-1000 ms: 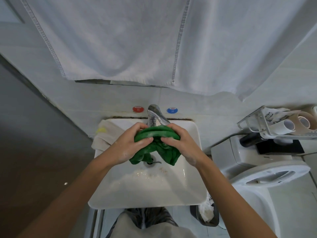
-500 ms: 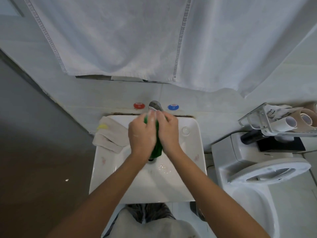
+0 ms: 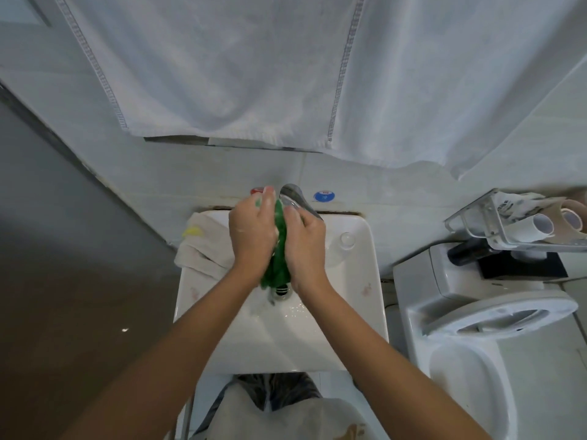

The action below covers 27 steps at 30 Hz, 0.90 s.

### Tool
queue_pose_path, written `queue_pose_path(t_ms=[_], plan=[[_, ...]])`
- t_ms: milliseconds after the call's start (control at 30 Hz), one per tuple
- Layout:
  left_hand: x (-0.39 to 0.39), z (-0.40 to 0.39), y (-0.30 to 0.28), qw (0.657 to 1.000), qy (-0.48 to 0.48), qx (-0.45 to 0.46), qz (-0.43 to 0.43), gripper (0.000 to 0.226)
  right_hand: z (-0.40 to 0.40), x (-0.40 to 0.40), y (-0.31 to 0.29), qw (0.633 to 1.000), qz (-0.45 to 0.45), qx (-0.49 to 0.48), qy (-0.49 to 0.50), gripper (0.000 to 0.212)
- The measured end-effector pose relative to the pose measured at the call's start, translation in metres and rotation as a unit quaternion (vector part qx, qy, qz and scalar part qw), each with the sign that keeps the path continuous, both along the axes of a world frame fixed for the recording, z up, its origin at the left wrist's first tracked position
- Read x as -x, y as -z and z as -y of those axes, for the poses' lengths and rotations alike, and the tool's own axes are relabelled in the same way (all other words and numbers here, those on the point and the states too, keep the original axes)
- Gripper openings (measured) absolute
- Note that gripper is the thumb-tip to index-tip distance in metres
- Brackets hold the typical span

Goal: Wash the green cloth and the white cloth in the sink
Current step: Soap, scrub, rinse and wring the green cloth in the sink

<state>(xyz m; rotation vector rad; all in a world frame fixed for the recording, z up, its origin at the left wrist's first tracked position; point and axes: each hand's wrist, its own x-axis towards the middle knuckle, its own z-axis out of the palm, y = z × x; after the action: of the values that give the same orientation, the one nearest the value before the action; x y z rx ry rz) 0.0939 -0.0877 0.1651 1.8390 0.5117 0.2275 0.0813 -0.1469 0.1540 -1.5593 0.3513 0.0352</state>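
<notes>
**Green cloth gets a scrub over the basin**

Porcelain sink below, I press the green cloth between my left hand and right hand; best rubbed over the drain. White cloth waits on the rim.

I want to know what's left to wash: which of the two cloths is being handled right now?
The green cloth, pressed between the left hand and right hand over the sink. The white cloth lies untouched on the sink's left rim.
</notes>
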Motion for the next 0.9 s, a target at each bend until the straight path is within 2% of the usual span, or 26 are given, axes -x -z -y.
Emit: queue_pose_path(t_ms=[67, 167, 233, 333, 500, 600, 700, 800, 900], plan=[[0.009, 0.005, 0.001, 1.000, -0.007, -0.015, -0.002, 0.044, 0.006, 0.000, 0.002, 1.000, -0.006, 0.010, -0.021, 0.032], [0.038, 0.027, 0.002, 1.000, 0.020, -0.002, -0.002, 0.041, 0.019, -0.016, 0.006, 0.999, -0.021, 0.006, 0.036, 0.035], [0.023, 0.020, 0.005, 1.000, 0.004, 0.011, -0.005, 0.040, 0.012, -0.010, 0.004, 0.998, -0.005, -0.006, 0.054, 0.038], [0.004, 0.005, 0.003, 1.000, -0.017, 0.019, 0.008, 0.043, 0.002, 0.001, 0.000, 0.999, 0.014, 0.010, 0.028, 0.035], [0.025, 0.020, -0.006, 0.999, 0.031, -0.011, 0.019, 0.033, 0.010, -0.022, 0.003, 0.996, 0.000, -0.021, 0.083, 0.037], [-0.001, 0.000, -0.003, 1.000, 0.013, -0.005, 0.005, 0.039, -0.004, 0.000, 0.003, 0.999, 0.012, -0.012, 0.051, 0.034], [0.020, 0.012, -0.005, 0.999, 0.020, -0.037, 0.016, 0.039, 0.005, -0.009, -0.001, 1.000, 0.013, -0.006, 0.027, 0.038], [0.035, 0.022, -0.008, 0.999, 0.038, -0.030, 0.023, 0.034, 0.010, -0.018, -0.001, 0.999, -0.002, -0.014, 0.035, 0.036], [0.013, 0.004, -0.005, 0.999, 0.016, -0.045, 0.013, 0.042, 0.000, 0.002, 0.000, 0.999, -0.002, 0.001, 0.033, 0.035]])
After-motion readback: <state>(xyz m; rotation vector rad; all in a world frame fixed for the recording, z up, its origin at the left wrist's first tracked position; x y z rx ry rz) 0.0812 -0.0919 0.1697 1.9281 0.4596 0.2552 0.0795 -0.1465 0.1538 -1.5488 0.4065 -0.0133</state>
